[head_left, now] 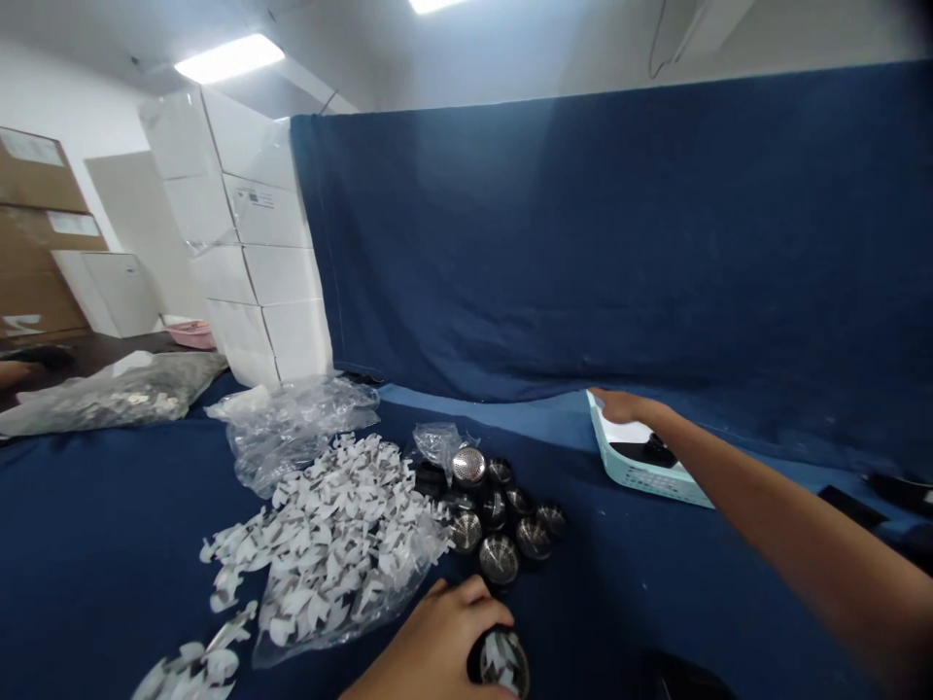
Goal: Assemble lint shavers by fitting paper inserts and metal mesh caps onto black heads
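My left hand (446, 632), low in the view, is closed around a round black cup-like part (500, 661) with white and grey pieces showing inside it. Just beyond it lies a cluster of round black parts with perforated metal faces (500, 559). To the left is a big heap of small white plastic pieces (342, 525), partly on a clear bag. Reaching far to the right, my right hand (623, 405) is closed over the back left corner of a light-blue plastic basket (641, 476). White and black items lie in the basket; the right fingertips are partly hidden.
Crumpled clear plastic bags (292, 428) lie behind the heap. A filled bag (117, 389) sits at the far left. White boxes (269, 262) are stacked before a blue curtain (619, 243). Dark objects (852, 506) lie at the right edge.
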`<action>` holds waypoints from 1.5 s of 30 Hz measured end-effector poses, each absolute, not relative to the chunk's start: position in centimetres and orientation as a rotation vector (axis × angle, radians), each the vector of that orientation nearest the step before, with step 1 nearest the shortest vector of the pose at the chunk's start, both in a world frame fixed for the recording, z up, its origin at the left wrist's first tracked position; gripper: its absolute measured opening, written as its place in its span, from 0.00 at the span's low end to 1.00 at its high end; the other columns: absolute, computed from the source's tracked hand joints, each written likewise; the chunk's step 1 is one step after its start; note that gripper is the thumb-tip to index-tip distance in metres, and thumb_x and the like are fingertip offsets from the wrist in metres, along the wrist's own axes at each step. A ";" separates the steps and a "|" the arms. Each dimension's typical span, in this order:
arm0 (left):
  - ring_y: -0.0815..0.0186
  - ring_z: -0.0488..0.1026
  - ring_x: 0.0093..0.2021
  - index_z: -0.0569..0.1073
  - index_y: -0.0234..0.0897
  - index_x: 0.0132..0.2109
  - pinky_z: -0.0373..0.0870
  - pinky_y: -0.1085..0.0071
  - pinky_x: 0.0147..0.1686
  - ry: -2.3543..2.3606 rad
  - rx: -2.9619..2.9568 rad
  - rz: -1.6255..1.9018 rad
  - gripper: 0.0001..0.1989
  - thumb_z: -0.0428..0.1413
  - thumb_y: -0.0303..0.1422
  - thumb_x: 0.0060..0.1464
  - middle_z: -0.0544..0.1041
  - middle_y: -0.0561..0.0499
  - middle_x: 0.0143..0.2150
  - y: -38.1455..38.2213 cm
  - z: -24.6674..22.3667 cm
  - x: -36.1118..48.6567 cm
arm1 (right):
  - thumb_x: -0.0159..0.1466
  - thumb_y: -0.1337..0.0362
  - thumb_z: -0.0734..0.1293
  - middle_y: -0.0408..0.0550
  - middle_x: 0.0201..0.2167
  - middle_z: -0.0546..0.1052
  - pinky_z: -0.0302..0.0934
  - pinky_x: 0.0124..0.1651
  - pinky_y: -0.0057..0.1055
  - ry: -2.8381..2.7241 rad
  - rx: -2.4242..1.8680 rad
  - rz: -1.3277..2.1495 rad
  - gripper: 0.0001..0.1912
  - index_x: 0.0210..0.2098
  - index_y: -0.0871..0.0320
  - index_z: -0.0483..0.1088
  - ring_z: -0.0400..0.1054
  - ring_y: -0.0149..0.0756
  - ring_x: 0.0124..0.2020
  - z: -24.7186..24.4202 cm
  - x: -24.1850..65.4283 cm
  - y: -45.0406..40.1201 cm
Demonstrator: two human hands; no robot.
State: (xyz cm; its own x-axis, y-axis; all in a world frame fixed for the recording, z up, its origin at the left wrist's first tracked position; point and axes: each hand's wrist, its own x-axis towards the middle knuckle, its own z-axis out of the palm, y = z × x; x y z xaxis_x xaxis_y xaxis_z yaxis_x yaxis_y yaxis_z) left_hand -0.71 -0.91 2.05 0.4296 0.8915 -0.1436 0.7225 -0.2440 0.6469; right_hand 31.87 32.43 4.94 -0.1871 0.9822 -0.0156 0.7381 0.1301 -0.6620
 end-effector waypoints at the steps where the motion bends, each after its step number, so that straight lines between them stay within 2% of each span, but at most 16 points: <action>1: 0.52 0.72 0.50 0.76 0.49 0.47 0.54 0.52 0.59 1.356 2.032 0.331 0.22 0.67 0.35 0.42 0.74 0.53 0.47 -0.9 2.1 -0.7 | 0.68 0.60 0.64 0.51 0.52 0.72 0.68 0.48 0.43 -2.061 -1.719 0.758 0.14 0.51 0.56 0.68 0.70 0.40 0.47 4.3 32.9 32.1; 6: 0.54 0.72 0.49 0.76 0.49 0.48 0.57 0.54 0.57 1.355 2.048 0.352 0.23 0.67 0.36 0.42 0.74 0.53 0.46 -0.9 2.0 -0.6 | 0.67 0.60 0.65 0.51 0.52 0.72 0.68 0.48 0.44 -2.322 -1.971 0.691 0.15 0.52 0.58 0.68 0.70 0.41 0.47 2.8 37.6 30.9; 9: 0.54 0.72 0.48 0.76 0.48 0.49 0.58 0.54 0.57 1.387 2.051 0.353 0.25 0.69 0.40 0.40 0.74 0.52 0.47 -0.9 1.8 -0.6 | 0.67 0.60 0.65 0.52 0.53 0.71 0.68 0.49 0.45 -2.401 -2.057 0.580 0.17 0.53 0.58 0.67 0.70 0.42 0.48 2.1 39.6 30.0; 14: 0.54 0.72 0.48 0.76 0.48 0.49 0.58 0.55 0.56 1.362 2.062 0.385 0.28 0.69 0.46 0.38 0.73 0.51 0.47 -0.9 1.4 -0.7 | 0.67 0.60 0.65 0.51 0.52 0.72 0.68 0.48 0.44 -2.451 -2.089 0.392 0.15 0.52 0.57 0.68 0.70 0.41 0.48 1.0 40.5 27.5; 19: 0.54 0.72 0.48 0.75 0.47 0.49 0.61 0.57 0.54 1.357 2.083 0.383 0.29 0.67 0.48 0.38 0.73 0.51 0.47 -0.9 1.3 -0.9 | 0.67 0.59 0.65 0.51 0.51 0.72 0.68 0.48 0.44 -2.371 -2.034 0.199 0.16 0.53 0.58 0.67 0.71 0.41 0.46 2.4 40.0 25.2; 21: 0.54 0.72 0.47 0.75 0.47 0.49 0.60 0.56 0.55 1.355 2.096 0.384 0.28 0.67 0.48 0.39 0.73 0.51 0.47 -0.9 1.2 -0.9 | 0.66 0.57 0.66 0.51 0.49 0.73 0.67 0.48 0.45 -2.323 -1.967 0.144 0.19 0.53 0.57 0.67 0.71 0.42 0.46 3.3 39.8 23.8; 24: 0.54 0.72 0.48 0.75 0.48 0.48 0.57 0.54 0.57 1.347 2.123 0.386 0.26 0.67 0.47 0.40 0.73 0.52 0.46 -1.0 1.1 -1.0 | 0.60 0.52 0.69 0.51 0.49 0.75 0.65 0.50 0.44 -2.212 -1.840 0.062 0.26 0.55 0.51 0.65 0.71 0.49 0.48 4.4 39.8 20.0; 27: 0.54 0.72 0.48 0.75 0.48 0.48 0.60 0.55 0.54 1.355 2.151 0.408 0.23 0.66 0.44 0.44 0.73 0.52 0.47 -1.1 1.0 -1.0 | 0.57 0.49 0.68 0.50 0.53 0.74 0.64 0.53 0.43 -2.110 -1.709 0.014 0.31 0.57 0.48 0.62 0.69 0.53 0.52 4.4 40.3 14.3; 29: 0.55 0.72 0.47 0.75 0.48 0.48 0.61 0.58 0.52 1.365 2.168 0.426 0.20 0.64 0.42 0.47 0.74 0.52 0.47 -1.1 0.9 -1.0 | 0.56 0.47 0.68 0.48 0.55 0.73 0.63 0.56 0.42 -2.082 -1.634 0.029 0.32 0.57 0.47 0.61 0.68 0.53 0.55 3.5 41.1 10.1; 33: 0.56 0.73 0.45 0.75 0.46 0.48 0.63 0.60 0.49 1.368 2.205 0.461 0.15 0.60 0.42 0.53 0.75 0.52 0.46 -1.0 0.7 -0.9 | 0.55 0.49 0.71 0.50 0.49 0.76 0.68 0.50 0.44 -2.061 -1.637 0.210 0.30 0.54 0.47 0.63 0.72 0.53 0.48 -0.9 43.2 3.2; 36: 0.58 0.73 0.44 0.75 0.46 0.48 0.64 0.62 0.47 1.364 2.224 0.487 0.14 0.58 0.41 0.55 0.76 0.52 0.45 -1.1 0.8 -0.8 | 0.54 0.51 0.71 0.49 0.49 0.76 0.68 0.51 0.44 -2.085 -1.643 0.294 0.25 0.50 0.46 0.67 0.72 0.53 0.49 -4.5 44.1 0.5; 38: 0.59 0.73 0.42 0.75 0.45 0.47 0.66 0.65 0.45 1.359 2.233 0.496 0.14 0.59 0.39 0.53 0.76 0.52 0.45 -1.1 0.9 -0.8 | 0.57 0.52 0.69 0.50 0.53 0.74 0.67 0.53 0.45 -2.037 -1.638 0.285 0.26 0.54 0.46 0.64 0.71 0.53 0.52 -6.2 44.0 -0.3; 40: 0.60 0.73 0.41 0.75 0.45 0.47 0.66 0.67 0.43 1.347 2.235 0.514 0.14 0.59 0.38 0.52 0.76 0.52 0.45 -1.2 1.0 -0.8 | 0.58 0.51 0.67 0.52 0.56 0.71 0.65 0.56 0.46 -1.988 -1.631 0.249 0.34 0.62 0.46 0.56 0.68 0.53 0.55 -7.2 43.4 -0.7; 42: 0.61 0.74 0.40 0.75 0.45 0.48 0.67 0.68 0.41 1.344 2.227 0.552 0.13 0.56 0.39 0.56 0.76 0.52 0.44 -1.3 1.2 -0.9 | 0.59 0.50 0.67 0.53 0.60 0.67 0.63 0.58 0.48 -1.940 -1.632 0.219 0.40 0.66 0.46 0.48 0.66 0.53 0.58 -7.7 42.7 -0.9; 45: 0.62 0.75 0.39 0.76 0.44 0.43 0.66 0.69 0.39 1.350 2.244 0.653 0.12 0.49 0.38 0.63 0.78 0.52 0.39 -1.2 1.2 -1.0 | 0.58 0.46 0.67 0.55 0.62 0.64 0.61 0.60 0.50 -1.828 -1.647 0.201 0.43 0.67 0.48 0.46 0.62 0.55 0.61 -8.3 41.8 -1.0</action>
State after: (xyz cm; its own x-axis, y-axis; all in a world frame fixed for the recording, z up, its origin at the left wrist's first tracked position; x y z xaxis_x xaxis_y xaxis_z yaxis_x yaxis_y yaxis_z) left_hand -0.96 -1.16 1.25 0.4127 0.8952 0.1685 0.6879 -0.4275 0.5865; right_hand 41.84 -0.97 -8.30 0.0112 0.9310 0.3648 0.8296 0.1950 -0.5231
